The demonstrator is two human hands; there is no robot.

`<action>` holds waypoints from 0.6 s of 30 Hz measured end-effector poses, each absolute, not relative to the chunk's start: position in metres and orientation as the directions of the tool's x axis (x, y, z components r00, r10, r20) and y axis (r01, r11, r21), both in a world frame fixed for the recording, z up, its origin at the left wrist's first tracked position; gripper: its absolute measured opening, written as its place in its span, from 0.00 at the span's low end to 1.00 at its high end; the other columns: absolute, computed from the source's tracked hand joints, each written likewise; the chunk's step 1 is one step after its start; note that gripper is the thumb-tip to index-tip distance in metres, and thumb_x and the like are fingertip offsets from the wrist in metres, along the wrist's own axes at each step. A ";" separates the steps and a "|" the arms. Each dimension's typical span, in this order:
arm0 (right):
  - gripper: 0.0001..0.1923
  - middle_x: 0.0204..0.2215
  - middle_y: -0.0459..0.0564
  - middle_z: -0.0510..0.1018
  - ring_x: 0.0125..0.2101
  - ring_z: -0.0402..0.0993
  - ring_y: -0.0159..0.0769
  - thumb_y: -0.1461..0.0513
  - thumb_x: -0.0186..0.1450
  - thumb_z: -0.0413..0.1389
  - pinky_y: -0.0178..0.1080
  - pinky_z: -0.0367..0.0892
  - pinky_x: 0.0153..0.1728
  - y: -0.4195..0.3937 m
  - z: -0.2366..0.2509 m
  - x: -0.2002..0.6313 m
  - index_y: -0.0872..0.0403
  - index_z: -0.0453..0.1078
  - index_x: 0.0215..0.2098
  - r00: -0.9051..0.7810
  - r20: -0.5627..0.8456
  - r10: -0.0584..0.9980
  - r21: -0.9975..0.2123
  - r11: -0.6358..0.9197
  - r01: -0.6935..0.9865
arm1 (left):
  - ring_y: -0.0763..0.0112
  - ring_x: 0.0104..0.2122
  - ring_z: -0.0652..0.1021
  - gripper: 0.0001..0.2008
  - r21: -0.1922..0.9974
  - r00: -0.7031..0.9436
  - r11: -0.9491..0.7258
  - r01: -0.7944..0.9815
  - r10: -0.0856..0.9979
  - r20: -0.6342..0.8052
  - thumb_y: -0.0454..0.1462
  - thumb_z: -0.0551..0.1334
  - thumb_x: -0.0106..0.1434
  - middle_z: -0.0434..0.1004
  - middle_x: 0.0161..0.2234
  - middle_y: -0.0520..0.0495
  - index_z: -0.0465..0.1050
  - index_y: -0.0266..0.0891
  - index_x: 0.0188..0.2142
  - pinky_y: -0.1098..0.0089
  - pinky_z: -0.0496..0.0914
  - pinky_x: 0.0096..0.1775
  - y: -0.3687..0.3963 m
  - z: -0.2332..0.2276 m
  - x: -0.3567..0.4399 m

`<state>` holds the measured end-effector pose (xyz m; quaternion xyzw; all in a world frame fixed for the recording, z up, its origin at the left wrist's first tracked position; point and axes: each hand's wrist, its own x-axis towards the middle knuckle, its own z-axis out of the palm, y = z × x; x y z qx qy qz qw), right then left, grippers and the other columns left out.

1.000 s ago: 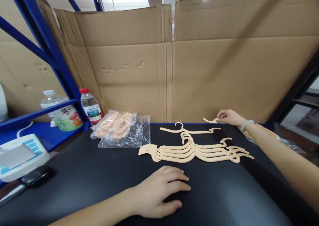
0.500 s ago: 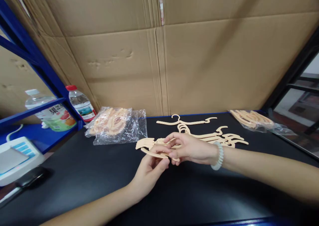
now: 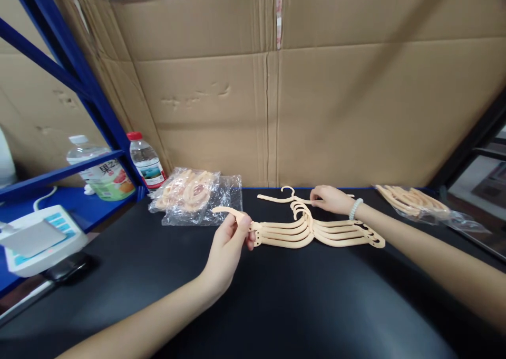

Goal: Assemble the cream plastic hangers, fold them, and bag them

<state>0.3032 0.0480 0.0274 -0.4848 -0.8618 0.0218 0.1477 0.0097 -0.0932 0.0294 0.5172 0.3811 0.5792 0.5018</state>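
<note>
One curved piece is being pinched by the left hand, seemingly to expose its tip, beside the front hangers. The rear hanger is being touched by the right hand; its grip cannot be told.

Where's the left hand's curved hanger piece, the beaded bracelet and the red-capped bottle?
Curved hanger piece (image 3: 226, 210): head view, uncovered part.
Beaded bracelet (image 3: 354, 209): head view, middle beads.
Red-capped bottle (image 3: 152, 171): head view, label.

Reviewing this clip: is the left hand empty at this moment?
No, the left hand grips a curved beige piece, whose tip sticks out toward the left of the picture.
</note>
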 end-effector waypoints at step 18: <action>0.12 0.44 0.52 0.77 0.42 0.76 0.39 0.62 0.70 0.51 0.39 0.70 0.42 -0.066 0.051 0.320 0.51 0.68 0.51 -0.396 0.692 0.604 -0.150 0.656 0.739 | 0.75 0.28 0.70 0.15 0.936 0.023 -0.092 -0.340 0.994 0.106 0.43 0.70 0.56 0.74 0.29 0.50 0.68 0.36 0.30 0.72 0.67 0.36 -0.084 0.042 0.004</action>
